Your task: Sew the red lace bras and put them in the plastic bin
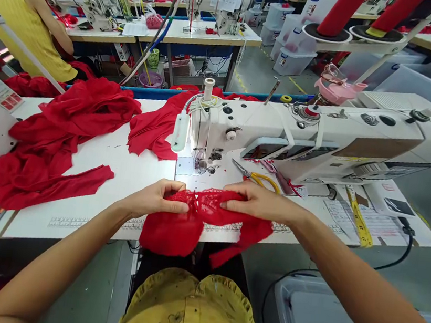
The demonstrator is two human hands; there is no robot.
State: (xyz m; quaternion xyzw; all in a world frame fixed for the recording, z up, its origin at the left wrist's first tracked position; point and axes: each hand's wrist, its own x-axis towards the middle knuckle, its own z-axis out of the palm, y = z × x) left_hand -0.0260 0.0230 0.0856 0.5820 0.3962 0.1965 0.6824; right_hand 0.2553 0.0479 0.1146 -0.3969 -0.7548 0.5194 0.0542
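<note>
A small red lace garment piece (pixel 191 222) hangs over the front edge of the white sewing table (pixel 88 187). My left hand (pixel 157 199) pinches its left side, fingers closed on the cloth. My right hand (pixel 258 200) grips its right side, thumb and fingers pressed on the lace. Just behind the hands stands the white sewing machine (pixel 302 136), with its needle area (pixel 199 162) a little beyond the garment.
Heaps of red fabric (pixel 56 135) lie on the table's left and behind the machine. Yellow-handled scissors (pixel 257 177) and a yellow tape measure (pixel 358 220) lie at right. A person in yellow (pixel 23 19) works at far left. Grey bin (pixel 322 318) at lower right.
</note>
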